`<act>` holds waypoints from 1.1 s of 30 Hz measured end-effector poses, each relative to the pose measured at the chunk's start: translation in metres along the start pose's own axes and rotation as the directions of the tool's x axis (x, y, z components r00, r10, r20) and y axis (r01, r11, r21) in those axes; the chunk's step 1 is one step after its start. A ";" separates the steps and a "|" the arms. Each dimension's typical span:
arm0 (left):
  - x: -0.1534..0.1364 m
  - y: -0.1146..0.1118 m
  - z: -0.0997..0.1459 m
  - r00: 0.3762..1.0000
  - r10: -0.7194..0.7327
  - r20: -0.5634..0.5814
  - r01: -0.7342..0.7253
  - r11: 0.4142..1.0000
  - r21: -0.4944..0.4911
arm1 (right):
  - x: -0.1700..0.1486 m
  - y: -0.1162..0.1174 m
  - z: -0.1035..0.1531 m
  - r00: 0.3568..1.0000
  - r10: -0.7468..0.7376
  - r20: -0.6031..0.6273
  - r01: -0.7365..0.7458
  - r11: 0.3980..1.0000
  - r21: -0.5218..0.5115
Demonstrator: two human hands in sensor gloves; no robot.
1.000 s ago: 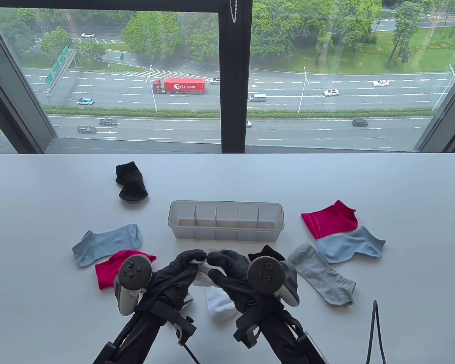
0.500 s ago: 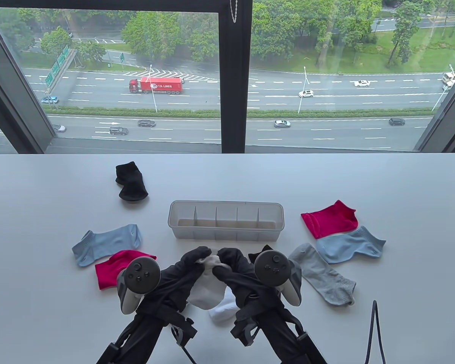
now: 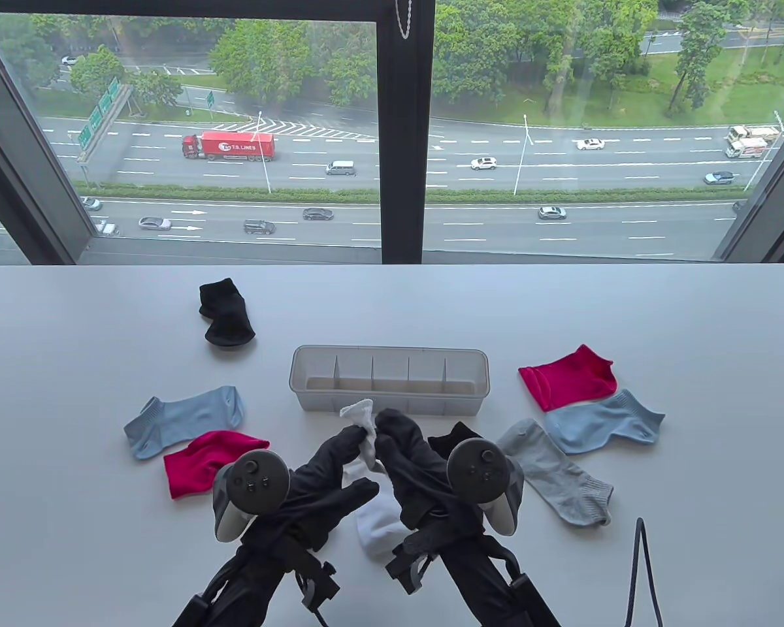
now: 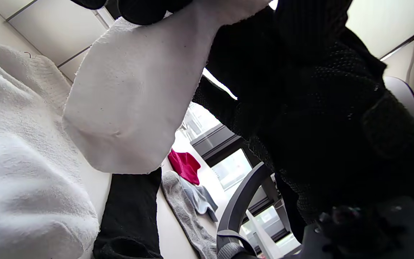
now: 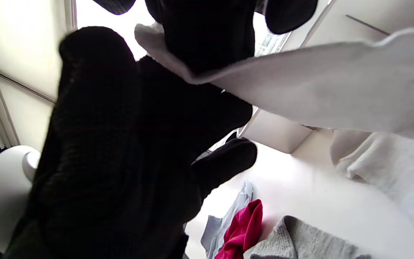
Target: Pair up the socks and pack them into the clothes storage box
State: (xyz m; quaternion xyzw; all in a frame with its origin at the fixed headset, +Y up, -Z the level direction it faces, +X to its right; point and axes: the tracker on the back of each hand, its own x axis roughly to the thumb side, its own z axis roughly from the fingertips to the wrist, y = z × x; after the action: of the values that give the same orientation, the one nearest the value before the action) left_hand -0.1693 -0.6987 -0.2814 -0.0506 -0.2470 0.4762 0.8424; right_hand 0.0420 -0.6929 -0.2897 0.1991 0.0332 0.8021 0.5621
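Both hands meet on one white cotton ankle sock [image 3: 359, 428]: the right hand [image 3: 405, 457] pinches its upper edge, and the left hand [image 3: 330, 467] has fingertips curled on the same cloth while its thumb sticks out free below. The sock hangs lifted off the white table [image 3: 72, 326], its top tip just in front of the translucent plastic storage box with five compartments [image 3: 390, 390], which holds nothing yet. Under the hands a second white sock [image 3: 379, 526] lies on the table, so this looks like the white pair being made up. Next call, as I read it: lay the lifted sock onto its partner, fold or roll the two together, then drop the bundle into a compartment. Waiting around: light blue socks [image 3: 186, 418] [image 3: 604, 421], crimson socks [image 3: 199, 460] [image 3: 568, 377], a grey sock [image 3: 555, 473] and black socks [image 3: 225, 313] [image 3: 454, 439].
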 end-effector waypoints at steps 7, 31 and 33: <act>-0.001 0.007 0.002 0.998 0.058 -0.032 -0.051 0.983 0.175 | 0.017 0.002 0.001 0.964 0.257 0.065 -0.255 0.966 -0.031; -0.059 -0.012 -0.046 0.732 -0.092 -0.676 0.046 0.995 -0.086 | -0.043 0.026 -0.085 0.554 0.693 -0.461 -0.550 0.721 0.423; -0.067 -0.017 -0.048 0.706 -0.116 -0.698 0.041 0.992 -0.123 | -0.058 0.042 -0.095 0.492 0.746 -0.448 -0.556 0.666 0.498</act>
State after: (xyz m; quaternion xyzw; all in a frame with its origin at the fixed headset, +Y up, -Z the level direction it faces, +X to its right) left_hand -0.1621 -0.7564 -0.3429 -0.2588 0.0675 0.3720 0.8888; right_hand -0.0122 -0.7454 -0.3814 0.0004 0.2530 0.9584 0.1322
